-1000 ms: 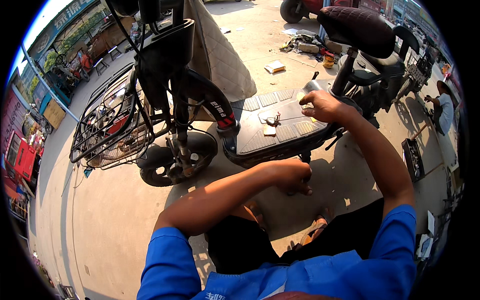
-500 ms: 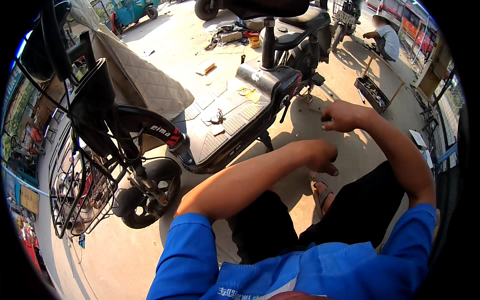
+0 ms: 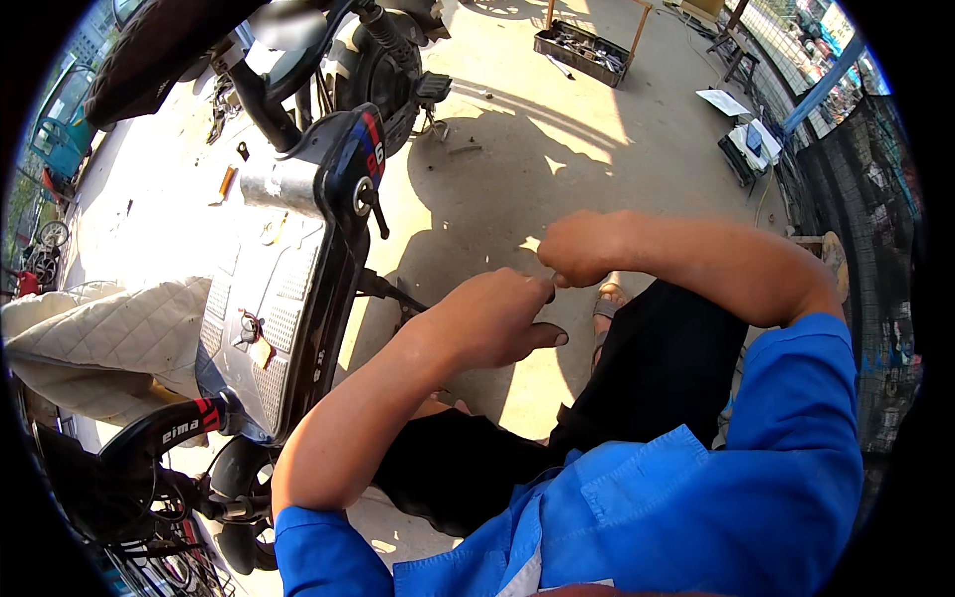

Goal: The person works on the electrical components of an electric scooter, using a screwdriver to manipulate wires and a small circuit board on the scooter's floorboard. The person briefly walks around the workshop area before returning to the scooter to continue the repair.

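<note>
My left hand (image 3: 499, 320) is raised over my knees, its thumb standing apart from the curled fingers; nothing shows in it. Close beside it, almost touching, my right hand (image 3: 582, 249) has its fingers curled in; whatever they may hold is hidden. To my left stands a black electric scooter (image 3: 338, 189), nearest my left forearm. On its ridged footboard (image 3: 288, 289) lie a small dark-and-metal part (image 3: 249, 323) and a little pale piece (image 3: 262, 352). A key or lever (image 3: 375, 207) juts from the lock on the scooter's side.
A black tool tray (image 3: 582, 55) with a wooden handle stands on the ground ahead. Papers and a dark box (image 3: 751, 149) lie at the right by a mesh fence. A quilted cover (image 3: 109, 328) hangs by the scooter's front. An orange-brown item (image 3: 227, 182) lies beyond the footboard.
My view has swung to the right, so the scooter sits farther left and the tool tray nearer the middle. Both hands have come closer together. The crouching person is out of view.
</note>
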Demonstrator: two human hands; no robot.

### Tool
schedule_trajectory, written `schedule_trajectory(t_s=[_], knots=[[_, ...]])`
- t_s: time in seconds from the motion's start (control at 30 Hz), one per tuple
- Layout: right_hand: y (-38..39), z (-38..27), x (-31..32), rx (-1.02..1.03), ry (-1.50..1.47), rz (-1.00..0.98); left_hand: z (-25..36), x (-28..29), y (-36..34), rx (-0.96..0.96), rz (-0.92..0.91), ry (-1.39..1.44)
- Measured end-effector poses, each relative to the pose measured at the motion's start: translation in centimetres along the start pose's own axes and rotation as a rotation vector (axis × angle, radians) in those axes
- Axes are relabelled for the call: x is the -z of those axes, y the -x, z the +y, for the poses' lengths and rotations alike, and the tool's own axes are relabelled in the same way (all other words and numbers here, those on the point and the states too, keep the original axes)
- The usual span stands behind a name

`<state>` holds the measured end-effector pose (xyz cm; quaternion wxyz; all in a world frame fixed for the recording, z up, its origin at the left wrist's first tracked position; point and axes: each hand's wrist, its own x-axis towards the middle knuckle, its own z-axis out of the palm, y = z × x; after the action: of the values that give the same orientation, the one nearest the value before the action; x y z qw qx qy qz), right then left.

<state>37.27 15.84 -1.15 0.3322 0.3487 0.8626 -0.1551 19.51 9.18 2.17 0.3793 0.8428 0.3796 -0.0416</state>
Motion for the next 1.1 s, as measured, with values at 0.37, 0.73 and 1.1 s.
schedule_trajectory(t_s=[0.37,0.73,1.1], knots=[[-0.1,5.8,0.7,0.353,-0.241,0.000,-5.1,1.1,-3.1,-0.011,-0.048,-0.052],[-2.8,9.8,0.1,0.244,-0.375,-0.032,-8.8,-6.1,-10.1,0.179,-0.217,-0.059],[0.3,9.7,-5.3,-0.214,-0.992,0.253,1.8,-5.0,-10.4,0.396,-0.268,0.392]])
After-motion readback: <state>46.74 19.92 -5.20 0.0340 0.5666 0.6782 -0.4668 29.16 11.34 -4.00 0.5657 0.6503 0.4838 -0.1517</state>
